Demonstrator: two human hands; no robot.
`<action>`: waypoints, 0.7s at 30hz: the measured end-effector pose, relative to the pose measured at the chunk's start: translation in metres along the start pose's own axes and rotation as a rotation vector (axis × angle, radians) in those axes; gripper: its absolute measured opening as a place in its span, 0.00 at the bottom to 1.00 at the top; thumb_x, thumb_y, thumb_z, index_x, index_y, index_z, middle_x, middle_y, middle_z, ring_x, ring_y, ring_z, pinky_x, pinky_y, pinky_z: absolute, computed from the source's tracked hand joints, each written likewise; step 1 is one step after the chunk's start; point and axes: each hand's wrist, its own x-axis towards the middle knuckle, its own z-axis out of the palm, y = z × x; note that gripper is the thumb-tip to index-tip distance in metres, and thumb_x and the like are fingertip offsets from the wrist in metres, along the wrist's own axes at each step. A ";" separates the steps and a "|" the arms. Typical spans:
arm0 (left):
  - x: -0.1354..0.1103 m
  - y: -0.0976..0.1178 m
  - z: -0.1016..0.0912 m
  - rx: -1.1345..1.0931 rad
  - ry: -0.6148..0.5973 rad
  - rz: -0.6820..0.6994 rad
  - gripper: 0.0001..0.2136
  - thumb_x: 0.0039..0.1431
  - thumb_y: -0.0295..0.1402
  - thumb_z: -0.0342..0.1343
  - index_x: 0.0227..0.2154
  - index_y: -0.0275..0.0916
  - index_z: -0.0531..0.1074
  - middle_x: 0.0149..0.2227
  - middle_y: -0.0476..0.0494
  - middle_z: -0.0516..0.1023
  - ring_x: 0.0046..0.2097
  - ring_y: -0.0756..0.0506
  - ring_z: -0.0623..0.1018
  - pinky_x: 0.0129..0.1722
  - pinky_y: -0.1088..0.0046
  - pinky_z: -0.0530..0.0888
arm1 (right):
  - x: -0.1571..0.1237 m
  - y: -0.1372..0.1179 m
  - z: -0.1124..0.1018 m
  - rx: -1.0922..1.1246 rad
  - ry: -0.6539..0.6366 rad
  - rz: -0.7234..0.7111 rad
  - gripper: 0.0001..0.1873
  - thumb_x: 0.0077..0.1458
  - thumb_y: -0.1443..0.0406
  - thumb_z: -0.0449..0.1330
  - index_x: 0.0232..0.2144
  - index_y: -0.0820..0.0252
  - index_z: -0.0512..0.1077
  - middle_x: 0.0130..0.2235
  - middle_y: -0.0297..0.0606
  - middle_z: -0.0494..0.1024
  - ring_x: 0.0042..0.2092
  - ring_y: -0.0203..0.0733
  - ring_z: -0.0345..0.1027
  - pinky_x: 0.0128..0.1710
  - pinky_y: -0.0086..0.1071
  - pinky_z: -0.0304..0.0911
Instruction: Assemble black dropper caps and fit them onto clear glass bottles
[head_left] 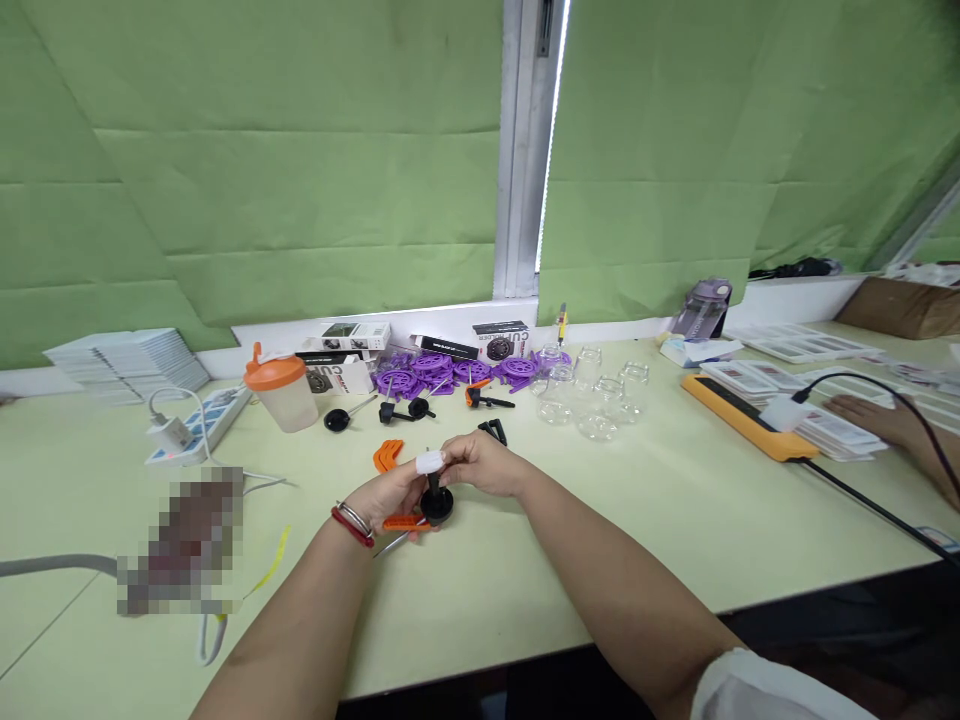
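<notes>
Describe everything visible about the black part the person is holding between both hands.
The black part is small and looks like moulded plastic: a round, knob-like base with a thin upright stem rising from it. It is held just above the pale green table, near its front middle. The left hand grips it from the side, one fingertip wrapped in white tape, and the right hand pinches the stem's top. An orange piece sits against it below the left hand.

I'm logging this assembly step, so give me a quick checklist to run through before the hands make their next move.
1. Left hand grips the black knob part: ok.
2. Right hand steadies its stem: ok.
3. Orange piece held under the left hand: ok.
4. Stem fully seated: cannot tell.
5. Spare orange pieces within reach on the table: ok.
6. Another person's hand apart at the far right: ok.
</notes>
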 end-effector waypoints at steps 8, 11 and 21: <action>0.001 0.000 0.000 0.034 -0.006 -0.009 0.34 0.40 0.59 0.59 0.43 0.36 0.64 0.25 0.44 0.72 0.24 0.44 0.74 0.14 0.75 0.64 | 0.001 0.005 -0.003 0.081 -0.048 0.033 0.11 0.38 0.64 0.70 0.24 0.64 0.74 0.26 0.30 0.75 0.30 0.34 0.66 0.38 0.30 0.62; 0.001 0.001 0.001 0.035 0.001 -0.006 0.34 0.39 0.58 0.60 0.42 0.37 0.64 0.25 0.44 0.72 0.24 0.43 0.75 0.13 0.75 0.63 | 0.002 0.009 -0.003 0.101 -0.050 0.039 0.12 0.37 0.64 0.70 0.24 0.63 0.73 0.26 0.30 0.75 0.30 0.33 0.66 0.36 0.29 0.62; -0.001 0.002 0.004 0.063 0.011 0.008 0.33 0.39 0.57 0.59 0.43 0.37 0.64 0.26 0.44 0.72 0.24 0.44 0.74 0.14 0.74 0.65 | 0.001 0.012 -0.003 0.114 -0.052 0.064 0.16 0.33 0.63 0.72 0.25 0.63 0.73 0.28 0.31 0.76 0.31 0.35 0.70 0.36 0.31 0.65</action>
